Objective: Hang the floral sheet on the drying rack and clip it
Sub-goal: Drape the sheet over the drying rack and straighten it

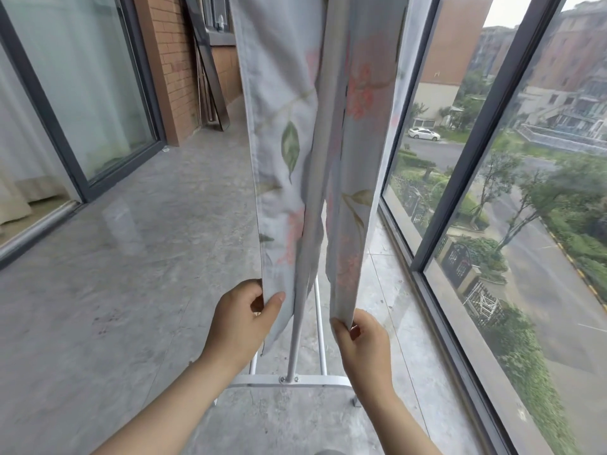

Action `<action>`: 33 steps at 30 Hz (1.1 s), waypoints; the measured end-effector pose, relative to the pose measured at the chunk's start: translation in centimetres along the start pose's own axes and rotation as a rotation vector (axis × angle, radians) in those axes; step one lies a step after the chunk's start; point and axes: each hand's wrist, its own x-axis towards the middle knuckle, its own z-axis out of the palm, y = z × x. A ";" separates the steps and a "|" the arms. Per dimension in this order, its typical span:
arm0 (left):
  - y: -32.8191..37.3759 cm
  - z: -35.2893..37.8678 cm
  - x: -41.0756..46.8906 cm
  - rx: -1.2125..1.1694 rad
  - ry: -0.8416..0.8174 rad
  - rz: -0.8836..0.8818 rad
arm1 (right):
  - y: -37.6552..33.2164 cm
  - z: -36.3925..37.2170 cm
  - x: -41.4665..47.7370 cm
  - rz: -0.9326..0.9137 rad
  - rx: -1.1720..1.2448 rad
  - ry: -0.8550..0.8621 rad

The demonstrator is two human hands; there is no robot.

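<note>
From the head camera we look down along a balcony; a floral sheet (289, 126) hangs from above in two long panels, one on each side of the white upright pole of the drying rack (297, 339). The cloth is blurred, so its print reads as what appear to be pink blossoms and green leaves on pale grey. Our left hand (243, 323) pinches the bottom edge of the left panel, thumb in front and fingers curled behind the fabric; our right hand (364, 346) grips the bottom corner of the right panel the same way, thumb pressed against the curled fingers. Both hands sit low, just above the rack's white foot bar, which rests on the grey stone floor (131, 290). To the left stand a sliding glass door (82, 77) and a brick wall (174, 60); to the right a dark-framed window (460, 178) shows a street, trees and a parked white car (423, 134).
</note>
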 end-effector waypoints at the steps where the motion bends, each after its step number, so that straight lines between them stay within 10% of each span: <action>1: -0.5 0.1 -0.3 0.015 -0.014 -0.024 | 0.2 0.3 -0.4 0.007 0.009 -0.017; 17: -6.0 3.0 -4.0 -0.128 -0.207 -0.342 | 0.3 0.5 -3.0 0.285 0.526 -0.333; 33: -6.8 4.5 -6.7 -0.213 -0.171 -0.397 | -0.7 2.0 -5.1 0.192 0.323 -0.289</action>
